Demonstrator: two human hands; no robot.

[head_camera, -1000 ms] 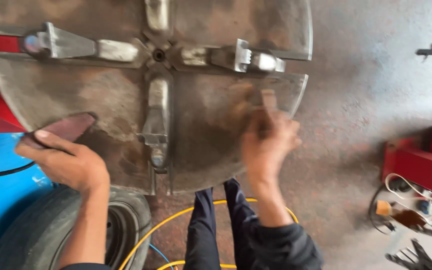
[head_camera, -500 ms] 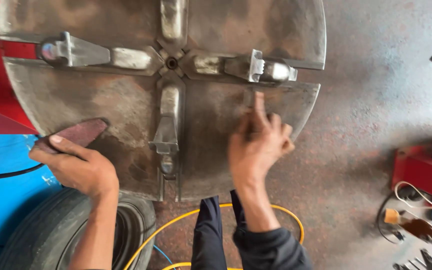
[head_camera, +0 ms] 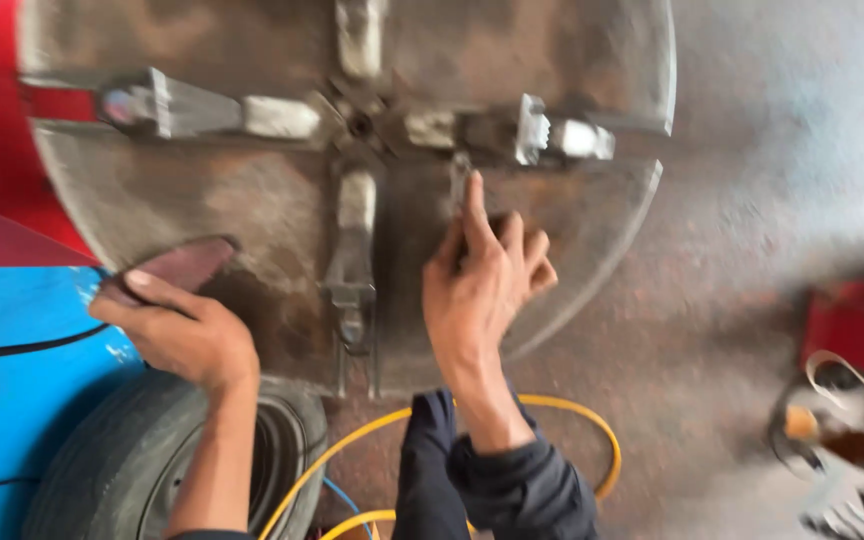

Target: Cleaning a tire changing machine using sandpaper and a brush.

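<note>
1. Worn grey steel, the round turntable (head_camera: 202, 215) fills the upper view, four clamps crossing its middle.
2. The left hand (head_camera: 177, 330) grips a dark reddish pad (head_camera: 177, 268) at the turntable's near-left edge.
3. The right hand (head_camera: 482, 285) lies loose, forefinger stretched toward the right clamp (head_camera: 527, 130), holding nothing.
4. A tyre (head_camera: 122, 470) and yellow hose (head_camera: 552, 415) lie below.

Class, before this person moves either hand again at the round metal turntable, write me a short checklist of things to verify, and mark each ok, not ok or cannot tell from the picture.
1. Left hand has a grip on the dark reddish flat piece: ok, fingers lie over its near end.
2. Right hand rests on the round metal turntable: ok, index finger points up toward the right clamp.
3. Right hand holds something: cannot tell, blurred.
4. Fingers are outside the clamp slots: ok.
5. Yellow hose lies off the turntable: ok, on the floor.
6. Tyre is apart from the hands: ok, below the left wrist.
</note>
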